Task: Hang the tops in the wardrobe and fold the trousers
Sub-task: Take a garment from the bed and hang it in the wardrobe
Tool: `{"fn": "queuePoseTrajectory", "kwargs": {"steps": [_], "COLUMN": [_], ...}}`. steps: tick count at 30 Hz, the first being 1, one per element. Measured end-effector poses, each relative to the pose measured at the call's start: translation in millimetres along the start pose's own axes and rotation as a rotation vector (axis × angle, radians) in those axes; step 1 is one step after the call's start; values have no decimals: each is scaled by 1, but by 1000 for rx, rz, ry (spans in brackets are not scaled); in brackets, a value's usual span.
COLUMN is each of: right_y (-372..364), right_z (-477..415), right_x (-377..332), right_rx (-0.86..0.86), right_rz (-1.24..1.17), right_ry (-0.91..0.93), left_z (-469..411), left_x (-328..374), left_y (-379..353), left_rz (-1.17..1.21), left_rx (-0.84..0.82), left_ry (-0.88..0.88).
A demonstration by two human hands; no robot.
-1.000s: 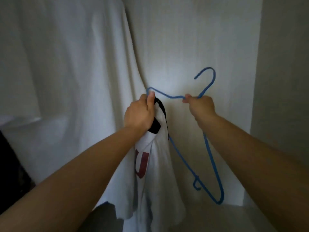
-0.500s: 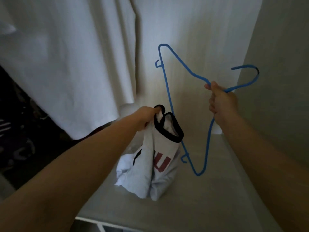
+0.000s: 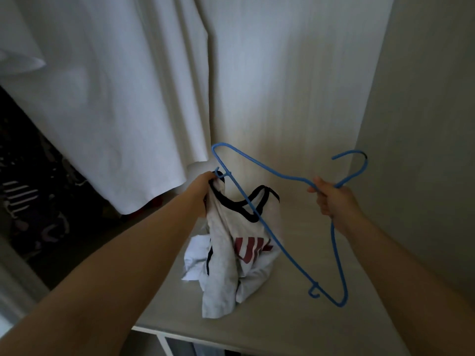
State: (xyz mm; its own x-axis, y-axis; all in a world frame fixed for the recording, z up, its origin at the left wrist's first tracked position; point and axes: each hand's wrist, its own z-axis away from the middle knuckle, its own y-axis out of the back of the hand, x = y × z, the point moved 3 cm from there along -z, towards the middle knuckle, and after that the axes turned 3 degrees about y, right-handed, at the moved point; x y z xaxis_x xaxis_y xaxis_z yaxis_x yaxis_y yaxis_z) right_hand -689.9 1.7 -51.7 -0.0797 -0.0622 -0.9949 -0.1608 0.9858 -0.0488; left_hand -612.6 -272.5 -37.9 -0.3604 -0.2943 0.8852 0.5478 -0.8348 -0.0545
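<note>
Head view shows a wide white cloth [image 3: 115, 98] hanging in soft vertical folds over the upper left, with dark patterned clothes [image 3: 30, 201] below it at the left edge. A pale, smooth shelf [image 3: 282, 327] fills the lower middle and meets a plain wall [image 3: 424, 124] on the right.

On the shelf stands the top [image 3: 226, 255], white knit with black trim at the neck and armholes and red letters on the chest. Its long axis runs roughly upright: the hem lies crumpled on the shelf and one shoulder is lifted toward the upper left. The neck opening gapes upward.

A thin blue hanger [image 3: 277, 241], triangular with small notch hooks near both ends, is held tilted. Its long bar runs from upper left to lower right and crosses the black collar; whether it passes inside the neck I cannot tell. Its hook points up and to the right, toward the wall.

The left hand [image 3: 205, 186] has its fingers bunched tight, pinching the raised shoulder of the top just beside the hanger's upper notch. The right hand [image 3: 331, 199] has its fingers curled round the hanger's neck below the hook, thumb raised
</note>
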Motion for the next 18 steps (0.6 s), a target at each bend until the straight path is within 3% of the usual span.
{"fn": "queuePoseTrajectory", "kwargs": {"steps": [6,8,12,18], "right_y": [-9,-12,-12,-7], "right_z": [8,10,9,5], "right_x": [11,12,13,-1], "right_rx": [-24,-10,23,-7], "right_rz": [-10,4,7,102], "right_ry": [-46,-50,-40,49], "left_z": [15,13,15,19], "left_x": [17,22,38,44], "left_y": [4,6,17,32], "left_rz": [13,-84,-493,-541], "left_rx": [88,163,399,444], "left_ry": [-144,-213,-498,-641]}}
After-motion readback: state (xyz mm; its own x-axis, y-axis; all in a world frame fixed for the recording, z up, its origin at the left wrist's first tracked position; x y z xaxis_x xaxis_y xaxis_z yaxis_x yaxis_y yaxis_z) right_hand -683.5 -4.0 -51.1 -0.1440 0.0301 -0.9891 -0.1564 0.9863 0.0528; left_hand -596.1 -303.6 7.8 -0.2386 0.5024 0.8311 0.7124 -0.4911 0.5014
